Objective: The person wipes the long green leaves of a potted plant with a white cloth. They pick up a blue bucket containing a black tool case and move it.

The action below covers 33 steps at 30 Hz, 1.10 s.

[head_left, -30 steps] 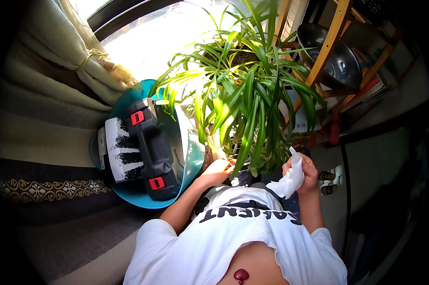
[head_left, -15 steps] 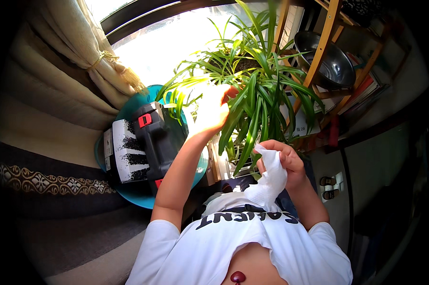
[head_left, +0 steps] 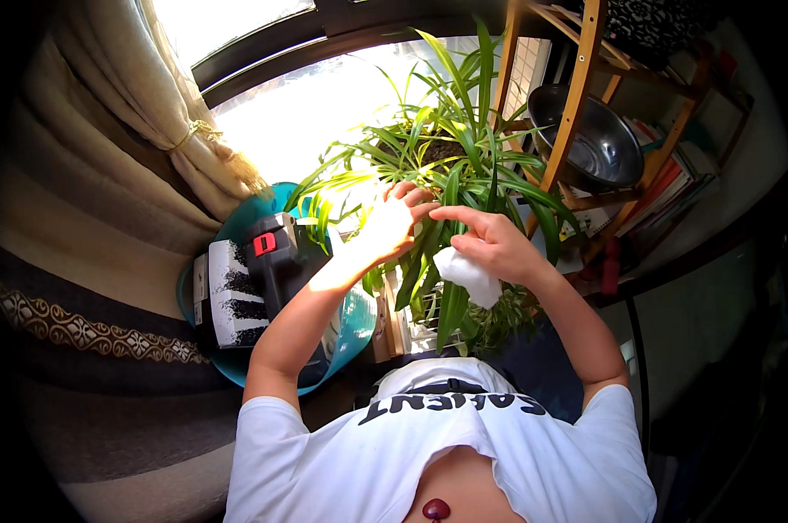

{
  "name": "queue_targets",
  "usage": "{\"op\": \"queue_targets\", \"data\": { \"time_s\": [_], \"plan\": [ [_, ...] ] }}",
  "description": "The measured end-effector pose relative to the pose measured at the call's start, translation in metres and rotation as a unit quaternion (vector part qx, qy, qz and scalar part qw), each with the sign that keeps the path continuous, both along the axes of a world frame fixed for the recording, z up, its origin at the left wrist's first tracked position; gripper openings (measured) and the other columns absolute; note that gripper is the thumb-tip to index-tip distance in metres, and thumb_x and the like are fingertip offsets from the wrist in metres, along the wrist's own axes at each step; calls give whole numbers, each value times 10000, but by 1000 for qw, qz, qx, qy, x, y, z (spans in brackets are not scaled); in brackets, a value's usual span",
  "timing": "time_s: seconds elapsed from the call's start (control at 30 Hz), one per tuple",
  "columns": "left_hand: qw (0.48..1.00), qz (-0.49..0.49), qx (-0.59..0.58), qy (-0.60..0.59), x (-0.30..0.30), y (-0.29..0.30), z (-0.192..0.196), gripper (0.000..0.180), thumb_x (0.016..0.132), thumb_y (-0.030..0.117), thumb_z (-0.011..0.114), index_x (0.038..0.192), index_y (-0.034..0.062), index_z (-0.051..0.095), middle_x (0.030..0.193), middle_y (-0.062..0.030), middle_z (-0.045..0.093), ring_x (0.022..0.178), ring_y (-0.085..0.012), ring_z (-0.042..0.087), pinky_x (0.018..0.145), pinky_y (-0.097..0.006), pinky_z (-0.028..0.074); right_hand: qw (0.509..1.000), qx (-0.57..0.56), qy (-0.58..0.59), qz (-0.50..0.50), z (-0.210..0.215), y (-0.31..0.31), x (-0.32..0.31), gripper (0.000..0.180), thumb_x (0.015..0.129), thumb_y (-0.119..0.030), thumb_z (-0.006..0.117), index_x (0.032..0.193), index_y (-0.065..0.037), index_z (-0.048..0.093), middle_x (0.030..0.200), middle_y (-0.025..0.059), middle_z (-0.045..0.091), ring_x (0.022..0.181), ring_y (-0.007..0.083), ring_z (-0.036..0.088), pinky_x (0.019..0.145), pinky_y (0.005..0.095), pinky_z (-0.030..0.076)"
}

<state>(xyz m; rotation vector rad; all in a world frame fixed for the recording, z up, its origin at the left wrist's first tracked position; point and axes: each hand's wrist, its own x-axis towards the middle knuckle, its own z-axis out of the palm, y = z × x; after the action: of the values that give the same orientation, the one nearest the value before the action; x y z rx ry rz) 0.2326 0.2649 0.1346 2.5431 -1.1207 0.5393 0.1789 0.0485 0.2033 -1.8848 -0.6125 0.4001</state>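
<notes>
The white cloth [head_left: 469, 275] sits bunched in the right hand [head_left: 490, 244], fingers clamped on it, against a leaf of the potted plant [head_left: 450, 166]. The left hand [head_left: 389, 222] has risen from the plant's base (fingers loosely spread) to support that leaf; wiping looks underway.

Glossy green plant leaves [head_left: 463, 174]; soft matt white cloth [head_left: 469, 275]; shiny metal bowl [head_left: 590, 144] on a varnished wooden shelf [head_left: 577, 78]; smooth teal plastic tub [head_left: 354, 318]; coarse woven curtain [head_left: 132, 96]

At your left, a teal tub [head_left: 237, 366] holds a black power tool [head_left: 280, 257] and a white box [head_left: 232, 292]. A tied curtain [head_left: 141, 113] hangs by the window [head_left: 237, 22]. On the wooden shelf [head_left: 577, 78] at your right sit a metal bowl [head_left: 590, 144] and books [head_left: 664, 187].
</notes>
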Motion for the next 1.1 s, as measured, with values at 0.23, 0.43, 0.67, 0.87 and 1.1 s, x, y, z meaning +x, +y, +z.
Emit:
{"op": "queue_targets", "data": {
  "time_s": [0.23,0.43,0.67,0.87,1.1],
  "plan": [
    [996,-28,71,37,-3,17,11,364,656,13,520,992,137,584,1148,-21,552,1188,-261,430,969,-507,261,906,-383,-178,39,-9,28,57,300,761,-126,480,1038,-84,588,881,174,652,851,348,626,726,455,480],
    [995,-58,81,-4,-4,37,-1,315,673,-44,526,915,147,591,994,-10,582,1177,-257,485,1052,-527,267,845,-469,-221,132,-3,24,62,249,762,-128,509,994,-75,582,859,157,653,864,325,633,725,440,484],
    [984,-57,162,38,0,56,-5,275,638,-9,563,869,113,646,856,-39,608,1086,-201,546,1114,-485,235,811,-513,-219,176,9,10,62,272,741,-109,533,1003,-119,602,847,133,650,855,315,630,713,442,475],
    [982,-5,191,1,-7,59,8,273,654,24,571,906,99,645,852,-27,578,957,-216,563,1054,-445,312,784,-557,-223,158,23,-26,65,365,748,-76,523,1092,-162,609,862,126,657,858,305,635,722,427,479],
    [987,26,159,-13,5,-4,13,405,687,54,550,1088,62,600,1083,-62,544,1081,-232,488,906,-369,394,795,-540,-233,152,7,-26,63,370,761,-93,515,1109,-177,607,813,125,652,810,305,636,715,426,481]
  ]
}}
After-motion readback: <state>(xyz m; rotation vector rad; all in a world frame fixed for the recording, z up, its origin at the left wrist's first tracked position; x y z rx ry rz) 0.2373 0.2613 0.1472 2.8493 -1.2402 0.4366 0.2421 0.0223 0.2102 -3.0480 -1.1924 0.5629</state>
